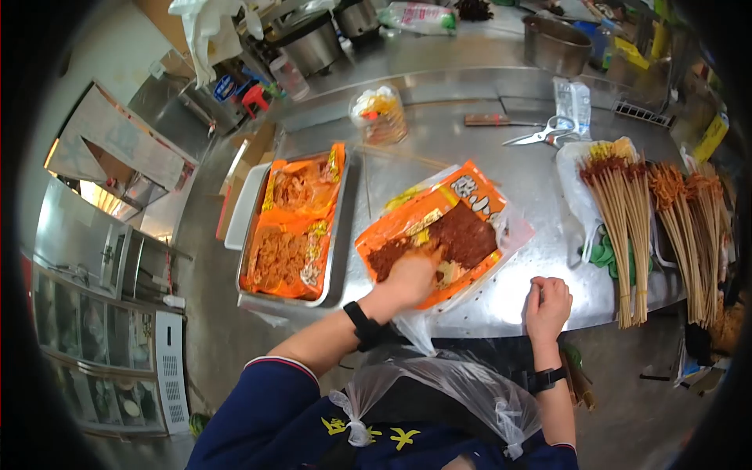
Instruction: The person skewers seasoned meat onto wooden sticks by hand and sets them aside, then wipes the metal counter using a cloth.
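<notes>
An orange printed food bag [470,184] lies flat on the steel table, spread with dark red, spicy-looking food [464,233]. My left hand [411,276] reaches over the bag's near side. Its fingers are bent down into the food; their tips and whatever they pinch are hard to make out. Near the table's front edge, just right of the bag, my right hand [548,307] rests with its fingers curled in and nothing visible in them. Clear plastic [513,239] shows under the bag's right side.
To the left stands a metal tray [342,227] holding orange bags of reddish food. Bundles of skewers [623,235] lie on the right, some on a white bag [576,184]. Scissors [540,135], a knife [489,120] and a clear container [384,129] sit farther back.
</notes>
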A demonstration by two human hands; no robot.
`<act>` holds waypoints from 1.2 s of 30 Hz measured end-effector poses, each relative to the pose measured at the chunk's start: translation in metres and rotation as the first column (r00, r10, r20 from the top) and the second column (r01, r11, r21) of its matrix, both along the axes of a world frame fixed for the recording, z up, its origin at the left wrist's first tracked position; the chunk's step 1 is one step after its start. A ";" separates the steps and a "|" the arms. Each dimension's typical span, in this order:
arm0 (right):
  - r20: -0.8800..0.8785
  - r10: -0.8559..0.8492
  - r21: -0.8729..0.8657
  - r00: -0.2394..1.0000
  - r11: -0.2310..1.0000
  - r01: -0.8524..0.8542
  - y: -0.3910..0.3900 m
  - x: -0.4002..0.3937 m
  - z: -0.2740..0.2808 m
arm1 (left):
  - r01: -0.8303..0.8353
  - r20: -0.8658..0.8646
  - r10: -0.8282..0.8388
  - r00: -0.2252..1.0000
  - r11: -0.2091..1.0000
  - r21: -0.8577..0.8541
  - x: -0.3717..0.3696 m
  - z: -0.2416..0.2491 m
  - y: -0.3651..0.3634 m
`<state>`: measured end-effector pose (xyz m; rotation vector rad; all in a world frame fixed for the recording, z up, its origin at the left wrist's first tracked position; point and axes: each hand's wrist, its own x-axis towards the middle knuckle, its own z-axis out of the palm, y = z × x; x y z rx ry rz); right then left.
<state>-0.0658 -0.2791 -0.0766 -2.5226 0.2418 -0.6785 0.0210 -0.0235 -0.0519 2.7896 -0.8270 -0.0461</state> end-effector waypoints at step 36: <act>0.061 0.085 0.059 0.994 0.994 -0.089 -0.012 -0.008 -0.003 | -0.530 -0.058 0.527 0.848 0.847 -0.047 -0.009 0.023 -0.015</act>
